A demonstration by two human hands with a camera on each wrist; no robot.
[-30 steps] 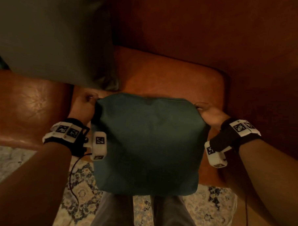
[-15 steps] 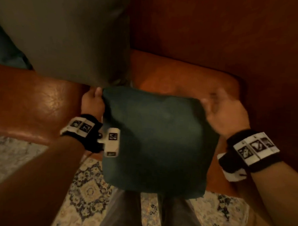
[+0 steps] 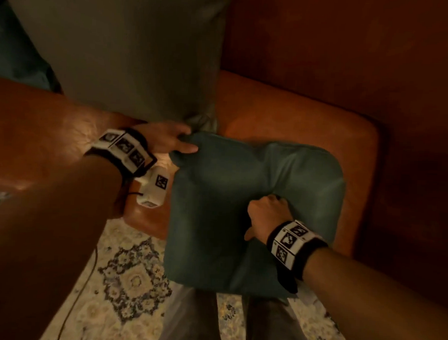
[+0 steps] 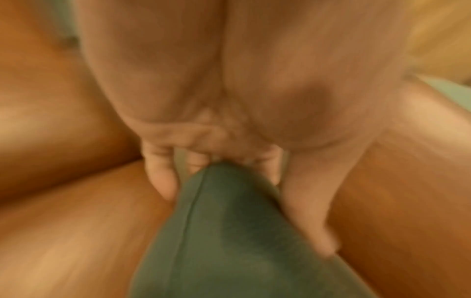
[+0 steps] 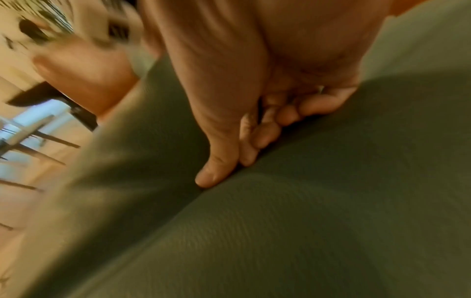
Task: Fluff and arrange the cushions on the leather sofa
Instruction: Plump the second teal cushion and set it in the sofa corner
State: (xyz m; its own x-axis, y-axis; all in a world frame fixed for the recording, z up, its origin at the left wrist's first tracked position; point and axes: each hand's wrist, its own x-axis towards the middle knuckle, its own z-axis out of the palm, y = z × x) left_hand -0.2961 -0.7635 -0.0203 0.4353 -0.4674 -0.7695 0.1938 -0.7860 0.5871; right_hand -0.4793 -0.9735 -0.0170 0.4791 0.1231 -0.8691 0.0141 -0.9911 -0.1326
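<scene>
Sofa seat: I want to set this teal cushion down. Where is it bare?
Bare leather lies right of the large olive cushion, up to the sofa arm. Left is crowded: the olive cushion stands there, the left hand beside it.

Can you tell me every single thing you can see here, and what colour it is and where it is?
Square dark green fabric cushion: one, dark green, at the sofa seat's front edge, dented in the middle.
Big olive-green fabric cushion: one, olive, upright against the sofa back, behind the green one.
Brown leather sofa: one, orange-brown, under both cushions.
Patterned rug: one, cream with dark motifs, on the floor.
Left hand: one, pinches the dark green cushion's far left corner.
Right hand: one, curled, presses into that cushion's middle.
</scene>
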